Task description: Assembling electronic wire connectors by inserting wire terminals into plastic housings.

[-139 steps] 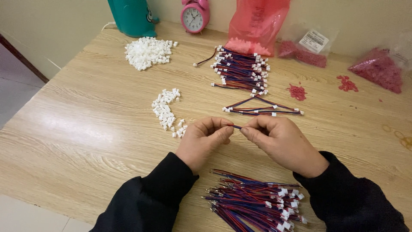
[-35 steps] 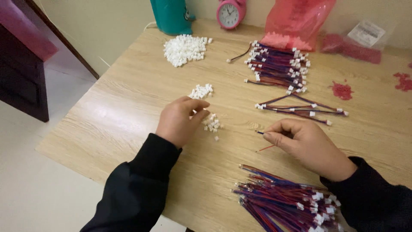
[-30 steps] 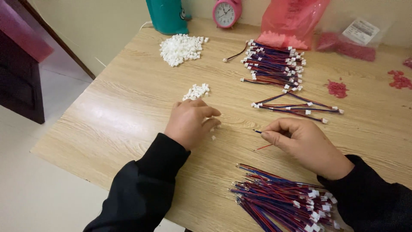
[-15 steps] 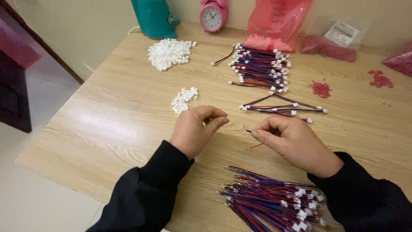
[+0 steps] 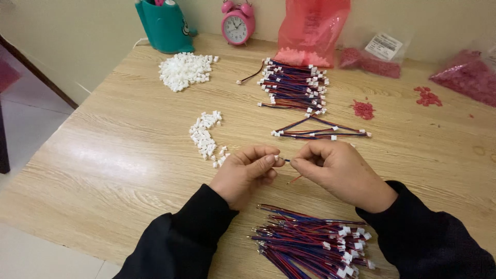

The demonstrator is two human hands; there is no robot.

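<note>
White plastic connector housing (image 5: 277, 157) sat pinched in the left hand (image 5: 243, 173); the right hand (image 5: 341, 173) pinched a red-and-blue wire lead (image 5: 294, 179), tips facing to mate, above the wooden table (image 5: 103, 155).

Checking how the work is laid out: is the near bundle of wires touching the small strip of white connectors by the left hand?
Apart. The head view shows bare table between the near wire bundle and the white connector strip; the left hand lies between them.

Wooden table (image 5: 103, 170): white connector heap (image 5: 184, 71) upper left, smaller connector row (image 5: 205, 135) centre, wire bundles (image 5: 294, 85) upper centre and (image 5: 310, 245) bottom, red bags (image 5: 311, 31) along top, clock (image 5: 236, 23), teal holder (image 5: 163, 25).
</note>
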